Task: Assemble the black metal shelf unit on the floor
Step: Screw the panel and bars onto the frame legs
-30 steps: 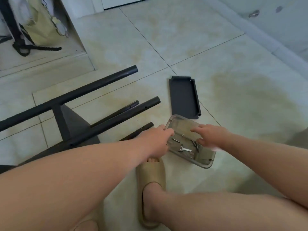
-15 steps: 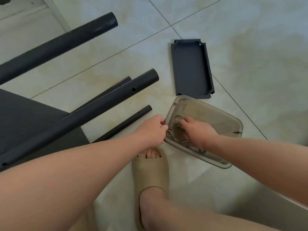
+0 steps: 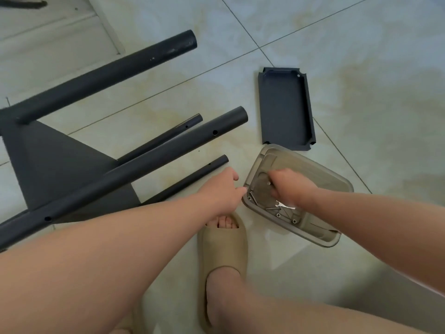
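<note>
The partly built shelf frame (image 3: 60, 162) lay on its side on the tiled floor (image 3: 361, 68) at the left. Its dark panel sat under two thick black tubes (image 3: 134, 167) that ran up toward the right. Two thin rods (image 3: 190, 175) lay alongside the lower tube, one on each side of it. A flat black shelf pan (image 3: 285, 109) rested open side up to the right of the tube ends, well apart from the frame.

Just below the pan's near end sat a smoky clear tray (image 3: 337, 186) holding loose screws (image 3: 252, 197) and a small pale wrench (image 3: 285, 206).

The left hand (image 3: 221, 189) was at the tray's left rim with its fingers (image 3: 238, 190) curled and their tips against the edge; whether they gripped it could not be told. The right hand (image 3: 291, 186) reached down into the tray, fingers (image 3: 273, 175) bent toward the bottom and blurred, so whether they held anything could not be told.

A foot in a beige slipper (image 3: 222, 249) stood just below the left hand, beside the tray.
</note>
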### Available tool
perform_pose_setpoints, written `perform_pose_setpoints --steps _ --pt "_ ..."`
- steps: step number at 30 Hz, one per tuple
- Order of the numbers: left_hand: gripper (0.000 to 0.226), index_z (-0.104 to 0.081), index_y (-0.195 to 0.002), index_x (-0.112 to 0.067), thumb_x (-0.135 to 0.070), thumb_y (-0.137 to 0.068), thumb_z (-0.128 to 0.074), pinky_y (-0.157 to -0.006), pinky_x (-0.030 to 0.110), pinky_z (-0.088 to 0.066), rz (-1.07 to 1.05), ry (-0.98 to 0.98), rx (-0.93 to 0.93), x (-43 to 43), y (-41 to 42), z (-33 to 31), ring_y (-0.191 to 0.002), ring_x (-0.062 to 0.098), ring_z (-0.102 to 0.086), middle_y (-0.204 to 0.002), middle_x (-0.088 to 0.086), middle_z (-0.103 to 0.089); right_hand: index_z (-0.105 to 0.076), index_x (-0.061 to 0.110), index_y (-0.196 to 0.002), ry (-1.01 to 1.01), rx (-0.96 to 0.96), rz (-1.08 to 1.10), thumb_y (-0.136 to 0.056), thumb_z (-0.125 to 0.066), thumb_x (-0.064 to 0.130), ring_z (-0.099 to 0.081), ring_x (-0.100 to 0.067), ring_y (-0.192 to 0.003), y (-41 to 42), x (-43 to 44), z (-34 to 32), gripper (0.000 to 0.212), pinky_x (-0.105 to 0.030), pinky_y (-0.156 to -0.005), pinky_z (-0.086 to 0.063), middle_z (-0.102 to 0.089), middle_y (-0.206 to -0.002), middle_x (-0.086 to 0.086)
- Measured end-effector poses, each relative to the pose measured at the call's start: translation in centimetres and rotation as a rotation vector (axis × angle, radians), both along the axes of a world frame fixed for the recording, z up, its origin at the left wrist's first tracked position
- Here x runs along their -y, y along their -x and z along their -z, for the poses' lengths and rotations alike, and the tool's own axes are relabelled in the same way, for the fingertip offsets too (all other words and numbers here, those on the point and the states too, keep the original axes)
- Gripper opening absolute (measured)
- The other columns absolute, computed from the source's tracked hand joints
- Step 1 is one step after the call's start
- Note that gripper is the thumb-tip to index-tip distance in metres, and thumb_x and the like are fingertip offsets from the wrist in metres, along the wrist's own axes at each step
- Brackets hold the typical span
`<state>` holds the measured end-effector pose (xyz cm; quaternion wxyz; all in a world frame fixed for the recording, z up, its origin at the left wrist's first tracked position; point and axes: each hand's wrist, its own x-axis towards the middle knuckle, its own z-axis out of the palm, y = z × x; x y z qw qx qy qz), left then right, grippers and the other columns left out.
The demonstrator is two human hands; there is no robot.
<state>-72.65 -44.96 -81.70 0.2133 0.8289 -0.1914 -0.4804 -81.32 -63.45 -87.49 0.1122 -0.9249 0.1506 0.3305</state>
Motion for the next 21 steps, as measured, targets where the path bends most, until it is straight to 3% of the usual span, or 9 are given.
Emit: perform_pose_setpoints --steps 4,7,10,12,16,21 --pt "0.042 -0.049 -0.139 -0.019 -0.033 -0.1 -0.054 -0.093 0.029 -0.044 0.244 -0.126 0.041 -1.5 -0.4 -4.7 -0.12 0.024 -0.056 -0.137 0.003 -0.056 -0.05 0.016 -0.102 -0.035 0.041 -0.035 -0.093 -0.054 0.016 -0.059 -0.032 -0.085 -0.1 -1.4 -5.8 0.01 -0.04 -0.074 -0.053 -0.063 -0.103 -0.009" --pt "0.036 -0.062 -0.128 -0.015 -0.034 -0.099 -0.054 -0.087 0.03 -0.051 0.372 -0.186 0.106 -3.2 -0.6 -9.3 -0.108 0.022 -0.064 -0.122 0.003 -0.067 -0.052 0.019 -0.117 -0.056 0.11 -0.109 -0.093 -0.052 0.013 -0.06 -0.028 -0.087 -0.3 -3.3 -10.8 0.025 -0.034 -0.066 -0.046 -0.064 -0.106 -0.005" --pt "0.027 -0.066 -0.113 -0.013 -0.033 -0.099 -0.053 -0.063 0.025 -0.056 0.303 -0.182 0.05 -5.6 -0.8 -13.4 -0.084 0.014 -0.073 -0.088 -0.002 -0.076 -0.052 0.022 -0.122 -0.043 0.193 -0.152 -0.095 -0.049 0.016 -0.06 -0.026 -0.092 -0.4 -6.0 -15.8 0.027 -0.035 -0.071 -0.052 -0.061 -0.108 -0.003" --pt "0.024 -0.063 -0.109 -0.014 -0.035 -0.1 -0.054 -0.057 0.023 -0.054 0.262 -0.183 0.028 -7.6 -0.9 -15.9 -0.073 0.01 -0.072 -0.08 -0.004 -0.075 -0.055 0.021 -0.119 -0.05 0.247 -0.136 -0.098 -0.049 0.02 -0.061 -0.025 -0.091 -0.5 -8.1 -19.0 0.022 -0.041 -0.078 -0.055 -0.063 -0.104 -0.002" --pt "0.022 -0.06 -0.107 -0.016 -0.035 -0.1 -0.052 -0.057 0.024 -0.052 0.145 -0.103 0.131 -12.7 -1.9 -20.2 -0.064 0.008 -0.068 -0.082 -0.003 -0.072 -0.059 0.019 -0.104 -0.079 0.38 -0.12 -0.099 -0.054 0.026 -0.063 -0.021 -0.083 -1.7 -12.4 -24.4 0.01 -0.041 -0.079 -0.056 -0.066 -0.092 0.001" --pt "0.016 -0.065 -0.103 -0.017 -0.027 -0.1 -0.053 -0.063 0.026 -0.051 -0.116 0.036 0.275 -19.1 -3.6 -22.7 -0.075 0.015 -0.065 -0.089 0.002 -0.07 -0.059 0.022 -0.092 -0.158 0.523 -0.105 -0.096 -0.058 0.025 -0.058 -0.01 -0.072 -4.0 -18.6 -28.4 0.005 -0.035 -0.068 -0.054 -0.064 -0.079 0.009"
